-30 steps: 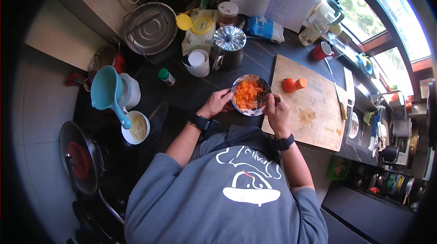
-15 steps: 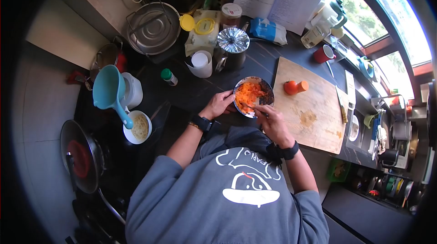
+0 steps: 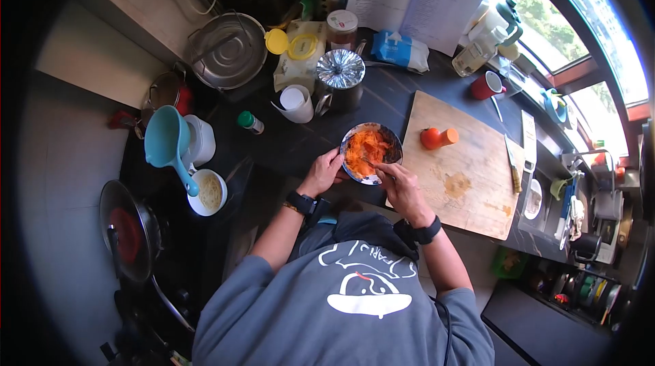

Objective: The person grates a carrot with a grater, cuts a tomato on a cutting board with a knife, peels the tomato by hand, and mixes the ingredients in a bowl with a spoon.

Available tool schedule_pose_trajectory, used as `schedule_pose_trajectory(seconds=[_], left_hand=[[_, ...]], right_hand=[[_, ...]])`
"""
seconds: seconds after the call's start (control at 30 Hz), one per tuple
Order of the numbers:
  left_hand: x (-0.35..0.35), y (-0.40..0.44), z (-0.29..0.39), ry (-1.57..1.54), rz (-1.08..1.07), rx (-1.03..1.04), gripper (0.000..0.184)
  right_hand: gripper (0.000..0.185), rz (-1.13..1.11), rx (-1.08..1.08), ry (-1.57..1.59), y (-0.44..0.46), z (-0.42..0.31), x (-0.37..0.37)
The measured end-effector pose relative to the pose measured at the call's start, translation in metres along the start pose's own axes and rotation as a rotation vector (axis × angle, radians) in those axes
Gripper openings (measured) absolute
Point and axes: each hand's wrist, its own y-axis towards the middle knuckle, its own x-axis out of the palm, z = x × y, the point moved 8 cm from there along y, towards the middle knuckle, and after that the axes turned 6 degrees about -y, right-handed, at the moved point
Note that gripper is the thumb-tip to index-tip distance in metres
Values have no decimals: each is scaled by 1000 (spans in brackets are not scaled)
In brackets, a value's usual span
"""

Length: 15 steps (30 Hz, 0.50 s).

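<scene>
A patterned bowl holds shredded carrot and sits at the counter's near edge, left of the cutting board. My left hand grips the bowl's left rim, fingers closed on it. Over the near right rim, my right hand is closed round a thin utensil whose end is down in the carrot. Fingers and shreds cover most of that utensil, so its kind cannot be made out. On the wooden cutting board, a tomato lies against an orange carrot stub.
A knife lies on the board's right side. Beyond the bowl stand a foil-topped metal pot, a white cup and a green-capped jar. At left are a blue ladle, a white bowl and a pan.
The whole view has shifted slightly. My right hand has worked the utensil through the carrot, and the shreds lie differently. My left hand keeps its hold on the bowl.
</scene>
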Motion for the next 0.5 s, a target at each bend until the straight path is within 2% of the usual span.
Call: schedule_pose_trajectory(seconds=[0.17,0.27,0.33,0.37,0.5], left_hand=[[5,-9,-2,-52,74,-20,39],[7,-12,-4,-48,97,-19,38],[9,-13,-6,-42,111,-25,37],[10,-14,-8,-33,135,-10,33],[21,-26,-6,-34,215,30,31]], right_hand=[[16,-122,20,44,-4,-7,3],[17,-17,-55,48,-4,17,15],[18,101,74,124,-4,41,-1],[22,134,1,93,-7,42,-9],[22,212,47,114,-8,43,-41]])
